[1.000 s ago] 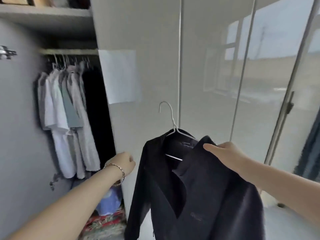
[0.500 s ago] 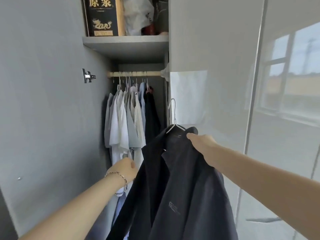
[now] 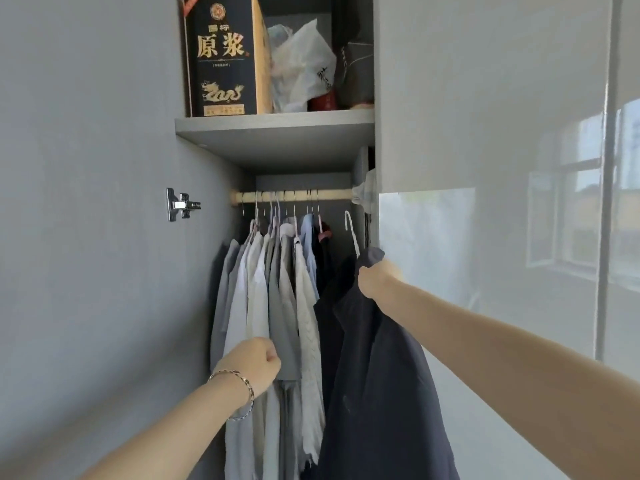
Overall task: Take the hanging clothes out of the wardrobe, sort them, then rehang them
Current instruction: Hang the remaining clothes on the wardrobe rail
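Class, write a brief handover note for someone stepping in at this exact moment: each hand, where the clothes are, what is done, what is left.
Right hand: gripping the dark jacket at its shoulder, on a white hanger whose hook is below the rail, not on it.
Left hand: closed fist at the hanging shirts; whether it grips fabric is unclear.
Done: shirts are on the rail.
Left: hook the jacket's hanger onto the bare right end.

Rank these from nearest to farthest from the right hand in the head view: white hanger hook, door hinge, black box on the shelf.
From the right hand:
1. White hanger hook, just above it.
2. Black box, up on the shelf, left.
3. Door hinge, far left; close to the box's distance, so tentative.
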A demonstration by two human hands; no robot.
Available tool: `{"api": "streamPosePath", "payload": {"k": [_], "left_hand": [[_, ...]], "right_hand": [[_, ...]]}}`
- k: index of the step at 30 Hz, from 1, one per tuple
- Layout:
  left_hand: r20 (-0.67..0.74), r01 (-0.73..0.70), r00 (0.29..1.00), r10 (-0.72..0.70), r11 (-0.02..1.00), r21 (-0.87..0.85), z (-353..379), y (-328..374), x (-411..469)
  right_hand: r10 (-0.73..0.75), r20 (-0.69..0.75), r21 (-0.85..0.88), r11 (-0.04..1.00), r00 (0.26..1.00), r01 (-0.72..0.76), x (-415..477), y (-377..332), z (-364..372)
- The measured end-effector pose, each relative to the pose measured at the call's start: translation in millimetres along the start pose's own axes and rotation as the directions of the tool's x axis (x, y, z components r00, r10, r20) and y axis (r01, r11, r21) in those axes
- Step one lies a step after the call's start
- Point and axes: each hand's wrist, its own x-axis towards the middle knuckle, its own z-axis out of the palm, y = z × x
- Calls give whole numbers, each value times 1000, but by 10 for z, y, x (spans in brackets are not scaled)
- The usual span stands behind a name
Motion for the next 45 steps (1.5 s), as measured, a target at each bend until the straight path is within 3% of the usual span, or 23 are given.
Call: {"api": "streamPosePath", "payload": {"k": [2,6,7,8,11,13,15,16,18,20,23,27,31,33,37,41,45], "left_hand": [[-24,-8,1000,7,1000,-13,-25,11,304],[-18,-47,999,47,998,-40,-47,59,893],[-23,-71,997,70,997,-29,-53,78,1035],[-39,-98,995,97,995,-22,-65,98,1166],[-46,-174,984,172,984,-26,-92,120,1538],[-8,-204,979,204,979,-28,-105,107,1763],[34,-227,973,227,974,-23,-103,73,1928],[51,-235,971,236,972,-22,-114,57,1987],[83,-244,966,246,969,-34,-138,22,2083],[112,-236,963,243,969,-73,-153,-9,2165],[142,-220,960,240,965,-143,-147,-45,2232],[97,-226,967,237,968,-113,-103,-84,2242],[47,-210,975,215,972,-105,-29,-82,2226],[36,-196,979,202,972,-130,-6,-74,2176],[54,-154,986,159,984,-91,47,-118,2017],[64,-86,994,93,990,-108,30,-122,1845],[200,-43,978,55,997,-62,11,-14,1597]], "right_hand": [[-110,-1,-262,959,994,106,166,-35,31],[-101,4,-324,941,995,97,684,-264,-55],[-67,-62,-270,962,996,48,750,-359,-100],[-115,-76,-234,968,990,95,875,-439,-141],[37,-167,175,985,985,-7,1174,-717,-284],[-3,-240,63,998,971,18,1360,-816,-335],[-88,-279,-187,982,956,36,1486,-910,-252],[-82,-287,-103,993,954,54,1622,-943,-232],[17,-332,323,942,943,96,1974,-947,-165],[46,-408,403,905,912,135,2219,-944,-79],[39,-418,306,947,908,100,2516,-840,145],[9,-297,135,990,955,32,2680,-517,663],[-110,-271,-12,994,956,111,2655,-352,1060],[-153,-143,-91,986,978,141,2631,-296,1100],[-56,81,-148,987,995,68,2574,-242,1019],[-125,87,-16,992,988,126,2284,-225,883],[-107,45,-96,989,993,111,1783,-162,776]]}}
